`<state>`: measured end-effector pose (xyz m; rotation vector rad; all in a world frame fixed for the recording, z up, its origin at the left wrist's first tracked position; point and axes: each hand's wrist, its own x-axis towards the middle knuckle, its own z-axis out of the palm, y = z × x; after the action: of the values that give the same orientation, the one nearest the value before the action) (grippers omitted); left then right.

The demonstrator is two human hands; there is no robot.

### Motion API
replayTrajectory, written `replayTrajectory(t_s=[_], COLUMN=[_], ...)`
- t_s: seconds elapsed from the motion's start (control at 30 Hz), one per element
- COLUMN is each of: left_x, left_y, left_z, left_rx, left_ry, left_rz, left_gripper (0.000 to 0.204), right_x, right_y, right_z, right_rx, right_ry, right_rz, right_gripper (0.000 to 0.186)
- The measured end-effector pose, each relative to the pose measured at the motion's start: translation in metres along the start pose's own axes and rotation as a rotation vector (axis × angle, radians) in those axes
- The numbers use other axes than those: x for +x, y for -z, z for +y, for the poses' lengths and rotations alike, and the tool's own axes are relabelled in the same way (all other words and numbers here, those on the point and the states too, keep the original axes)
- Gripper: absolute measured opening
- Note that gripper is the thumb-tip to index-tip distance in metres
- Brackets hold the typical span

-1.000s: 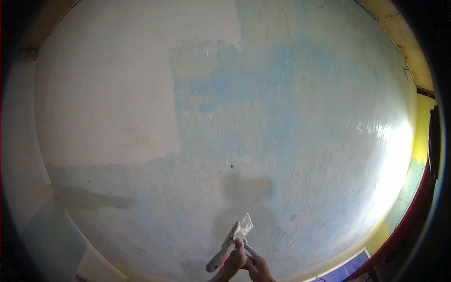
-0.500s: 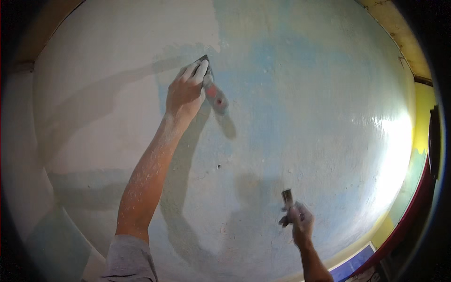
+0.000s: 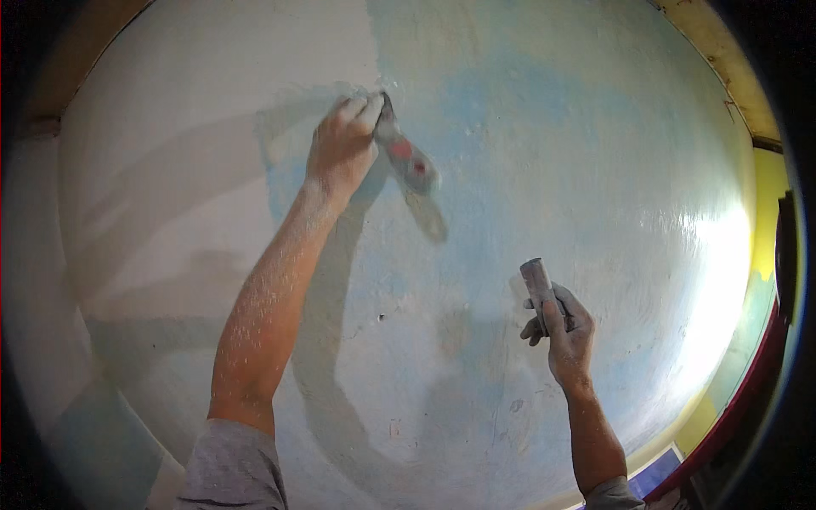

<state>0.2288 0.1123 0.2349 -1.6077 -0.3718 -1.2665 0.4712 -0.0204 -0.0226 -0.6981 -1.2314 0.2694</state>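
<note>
My left hand (image 3: 344, 140) is raised at the wall (image 3: 484, 212), gripping a putty knife (image 3: 406, 157) with a grey handle and red patches. Its blade lies at the upper right edge of the white-coated area (image 3: 170, 102), beside mottled blue and green paint. Lower on the right, my right hand (image 3: 565, 331) holds a narrow grey scraper (image 3: 535, 280) upright, thumb across it and some fingers curled behind. White dust coats my fingers and left forearm.
A side wall (image 3: 42, 255) borders the left. At the right are a yellow-painted strip (image 3: 769, 212) and a dark red curved edge (image 3: 756, 365). A blue panel (image 3: 654, 472) shows at the lower right, and tan ceiling edges (image 3: 705, 34) above. A small hole (image 3: 382, 316) marks the wall's middle.
From low and together, my hands have separated: the left rose with the putty knife to the wall, then shifted slightly up and right; the right moved right and upward with its scraper.
</note>
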Motion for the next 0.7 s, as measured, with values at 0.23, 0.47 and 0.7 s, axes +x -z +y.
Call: replayTrajectory(t_s=[0.23, 0.47, 0.7], left_x=[-0.001, 0.016, 0.037], left_y=[-0.005, -0.002, 0.007], left_z=[-0.014, -0.025, -0.033], left_rx=[0.042, 0.071, 0.013], left_ry=[-0.111, -0.094, -0.126], left_rz=[-0.010, 0.057, -0.018], left_gripper=[0.026, 0.023, 0.015], right_x=[0.004, 0.049, 0.071], right_y=[0.000, 0.005, -0.005], right_z=[-0.002, -0.015, -0.025], right_rx=[0.015, -0.042, -0.067], right_ry=[0.047, 0.224, 0.213], right_rz=[-0.017, 0.062, 0.031], right_gripper=[0.044, 0.043, 0.038])
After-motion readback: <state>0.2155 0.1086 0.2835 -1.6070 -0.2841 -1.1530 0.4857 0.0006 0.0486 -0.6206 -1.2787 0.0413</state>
